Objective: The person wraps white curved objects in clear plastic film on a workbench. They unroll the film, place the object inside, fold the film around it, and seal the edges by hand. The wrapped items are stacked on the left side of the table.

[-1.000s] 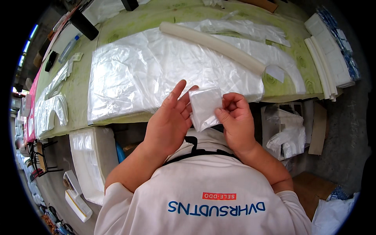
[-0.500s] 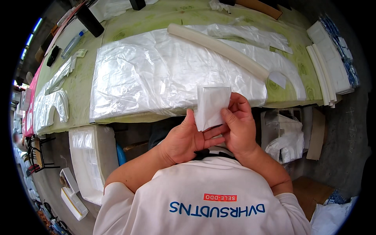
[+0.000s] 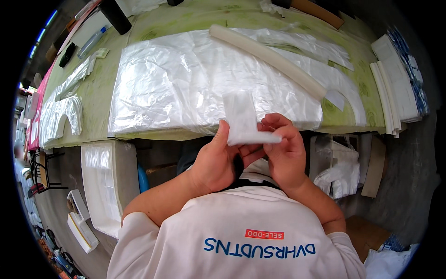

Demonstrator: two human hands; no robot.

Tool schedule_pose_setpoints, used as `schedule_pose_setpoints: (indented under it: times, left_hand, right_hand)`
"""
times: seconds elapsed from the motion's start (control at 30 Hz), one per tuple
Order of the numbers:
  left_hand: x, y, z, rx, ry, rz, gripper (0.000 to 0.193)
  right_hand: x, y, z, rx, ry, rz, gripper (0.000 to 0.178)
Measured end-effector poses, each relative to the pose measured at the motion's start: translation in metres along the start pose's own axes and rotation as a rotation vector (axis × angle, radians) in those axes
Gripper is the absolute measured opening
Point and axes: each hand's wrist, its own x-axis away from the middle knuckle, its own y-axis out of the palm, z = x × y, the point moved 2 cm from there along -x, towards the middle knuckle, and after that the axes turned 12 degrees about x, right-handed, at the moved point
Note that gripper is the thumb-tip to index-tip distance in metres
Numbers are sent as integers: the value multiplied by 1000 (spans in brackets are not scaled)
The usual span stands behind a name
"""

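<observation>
A small folded piece of thin white plastic film is held up between my two hands, just past the table's near edge. My left hand grips its lower left side, thumb up along the edge and fingers behind. My right hand pinches the end of a narrow folded strip that sticks out to the right from its bottom. Beyond them, large sheets of clear plastic film lie wrinkled on the table.
A pale tube lies diagonally on the film. The green patterned table bears flat plastic bags at left, a bottle and a black cylinder. Below stand an off-white box and a bin of white plastic.
The folded film has changed shape: its lower part now forms a strip pointing right. My right hand has shifted from its side to the strip's end. The view has shifted slightly.
</observation>
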Motion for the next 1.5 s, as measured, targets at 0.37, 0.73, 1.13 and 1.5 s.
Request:
schedule_pose_setpoints:
  times: [0.37, 0.73, 1.13, 1.5]
  left_hand:
    - [4, 0, 4, 24, -53, 189, 73]
    - [5, -14, 7, 210, -113, 45, 62]
    - [4, -28, 4, -5, -56, 213, 45]
    - [6, -14, -1, -240, -180, -17, 51]
  right_hand:
    - [-5, 2, -6, 606, -369, -137, 47]
    - [-6, 3, -11, 996, -384, -171, 43]
    - [-7, 1, -19, 857, -438, -132, 40]
    - [1, -5, 2, -68, 78, 78, 18]
